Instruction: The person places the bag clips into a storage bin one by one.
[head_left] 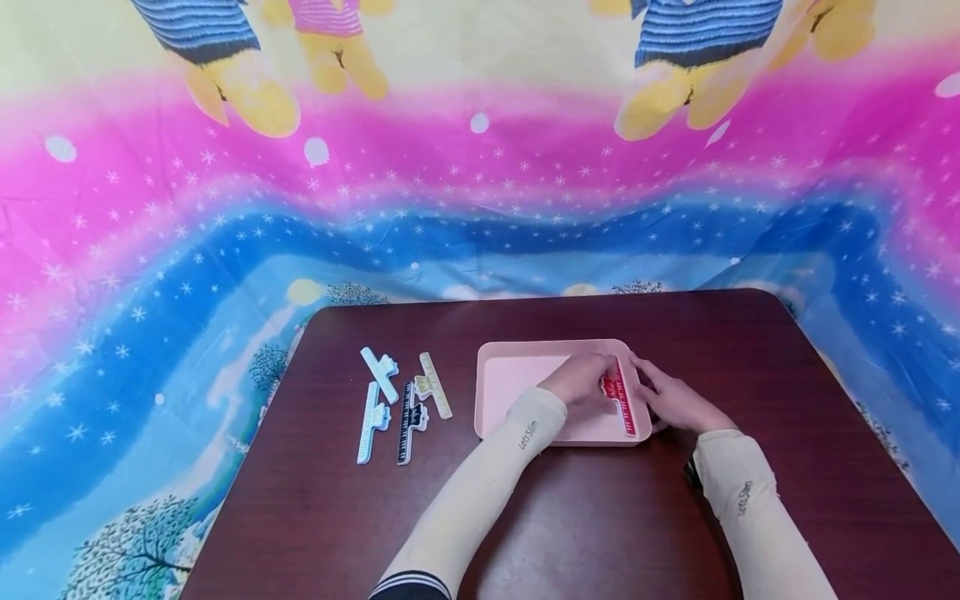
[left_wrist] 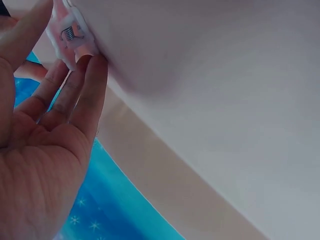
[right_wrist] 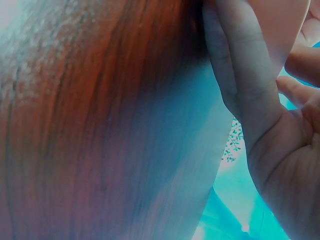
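In the head view, a red clip [head_left: 627, 408] with a piano-key pattern lies along the right inside of a pink tray [head_left: 491, 400]. My left hand [head_left: 577, 379] reaches over the tray and pinches the clip's handle. The left wrist view shows the handle's metal spring [left_wrist: 68, 34], with the thumb on one side and fingertips of the left hand [left_wrist: 45, 150] at its lower edge. Outside the tray's right wall, my right hand [head_left: 678, 402] rests with straight fingers against it. Those long fingers [right_wrist: 247, 55] lie along the tray's outside in the right wrist view.
Left of the tray, several similar clips lie on the dark wooden table [head_left: 337, 517]: a pale one [head_left: 379, 375], a light blue one [head_left: 368, 425], a black one [head_left: 406, 425] and a cream-gold one [head_left: 437, 385]. A patterned cloth [head_left: 480, 183] hangs behind the table.
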